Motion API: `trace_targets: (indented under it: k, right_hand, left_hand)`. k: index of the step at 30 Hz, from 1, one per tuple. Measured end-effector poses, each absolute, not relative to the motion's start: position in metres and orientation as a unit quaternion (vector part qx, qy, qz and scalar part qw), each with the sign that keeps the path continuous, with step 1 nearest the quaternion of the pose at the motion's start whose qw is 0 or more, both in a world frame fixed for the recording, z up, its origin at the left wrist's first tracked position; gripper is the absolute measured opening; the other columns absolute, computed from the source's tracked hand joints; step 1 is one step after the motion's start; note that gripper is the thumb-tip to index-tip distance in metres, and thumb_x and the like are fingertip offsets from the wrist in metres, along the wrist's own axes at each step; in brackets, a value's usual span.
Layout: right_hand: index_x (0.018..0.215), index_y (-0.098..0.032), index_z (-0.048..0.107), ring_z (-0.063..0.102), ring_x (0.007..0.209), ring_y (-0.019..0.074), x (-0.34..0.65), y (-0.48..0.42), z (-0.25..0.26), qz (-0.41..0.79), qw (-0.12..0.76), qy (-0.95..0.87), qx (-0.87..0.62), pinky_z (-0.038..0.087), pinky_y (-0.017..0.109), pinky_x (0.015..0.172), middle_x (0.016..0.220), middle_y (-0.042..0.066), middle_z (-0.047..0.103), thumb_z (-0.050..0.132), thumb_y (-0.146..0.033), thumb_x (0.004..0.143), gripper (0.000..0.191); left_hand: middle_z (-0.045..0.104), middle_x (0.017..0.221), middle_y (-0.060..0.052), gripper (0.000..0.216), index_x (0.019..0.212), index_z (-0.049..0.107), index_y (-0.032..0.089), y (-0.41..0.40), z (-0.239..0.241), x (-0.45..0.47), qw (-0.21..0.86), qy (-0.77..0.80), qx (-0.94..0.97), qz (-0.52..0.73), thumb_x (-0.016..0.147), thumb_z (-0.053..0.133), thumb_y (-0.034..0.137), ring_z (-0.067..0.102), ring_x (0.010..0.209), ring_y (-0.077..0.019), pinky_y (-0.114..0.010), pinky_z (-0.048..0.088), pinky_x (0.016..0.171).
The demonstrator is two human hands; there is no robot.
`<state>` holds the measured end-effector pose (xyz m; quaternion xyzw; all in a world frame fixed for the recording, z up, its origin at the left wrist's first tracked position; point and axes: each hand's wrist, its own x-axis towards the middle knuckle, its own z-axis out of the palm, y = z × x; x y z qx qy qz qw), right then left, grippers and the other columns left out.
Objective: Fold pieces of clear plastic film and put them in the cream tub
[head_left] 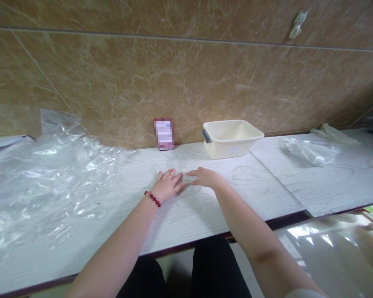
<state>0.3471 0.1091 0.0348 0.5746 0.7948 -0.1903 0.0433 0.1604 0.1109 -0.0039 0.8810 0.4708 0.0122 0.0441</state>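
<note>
My left hand [167, 185], with a red bead bracelet [153, 198] at the wrist, lies flat on the white wood-grain table [186, 225], its fingers spread. Just to its right is my right hand [202, 177], fingers apart and pointing toward the left fingertips. I see nothing held in it. Faint glossy outlines show around the fingers, perhaps clear film; I cannot make out what it is. A large heap of clear plastic bags [59, 178] spreads over the table left of my hands.
Behind my right hand stands a cream plastic tub [230, 150] with a grey handle clip. A blurred red-bordered card [164, 134] leans on the brown tiled wall. Farther right lie a crumpled clear bag [312, 152] and a pale cloth-like item [334, 134]. A seam crosses the table.
</note>
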Motion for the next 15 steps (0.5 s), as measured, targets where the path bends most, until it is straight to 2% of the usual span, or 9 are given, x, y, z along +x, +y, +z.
trace_targets:
  k: [7, 10, 15]
  right_hand:
    - [0.119, -0.037, 0.040, 0.052, 0.092, 0.0205, 0.344, 0.105, 0.034, -0.164, 0.066, 0.785, 0.593, 0.038, 0.028, 0.073, 0.105, 0.006, 0.052, 0.048, -0.039, 0.074, 0.045]
    - [0.115, -0.037, 0.043, 0.052, 0.092, 0.0224, 0.337, 0.095, 0.038, -0.109, 0.082, 0.776, 0.615, 0.038, 0.032, 0.071, 0.103, 0.007, 0.052, 0.046, -0.037, 0.076, 0.040]
    - [0.104, -0.027, 0.054, 0.049, 0.093, 0.0241, 0.317, 0.073, 0.049, -0.021, 0.106, 0.766, 0.633, 0.035, 0.038, 0.073, 0.100, 0.010, 0.052, 0.037, -0.020, 0.078, 0.031]
  left_hand:
    - [0.026, 0.134, -0.010, 0.056, 0.126, 0.030, 0.026, 0.111, -0.004, 0.160, 0.047, 0.471, 0.881, 0.008, 0.080, 0.015, 0.054, 0.020, 0.123, -0.0250, -0.051, 0.012, 0.096]
    - [0.026, 0.134, -0.011, 0.056, 0.126, 0.031, 0.025, 0.111, -0.002, 0.161, 0.047, 0.471, 0.881, 0.001, 0.080, 0.014, 0.053, 0.021, 0.123, -0.0247, -0.051, 0.013, 0.095]
    - [0.026, 0.134, -0.011, 0.058, 0.126, 0.031, 0.025, 0.111, 0.001, 0.160, 0.056, 0.468, 0.882, -0.004, 0.080, 0.012, 0.054, 0.020, 0.123, -0.0242, -0.052, 0.014, 0.095]
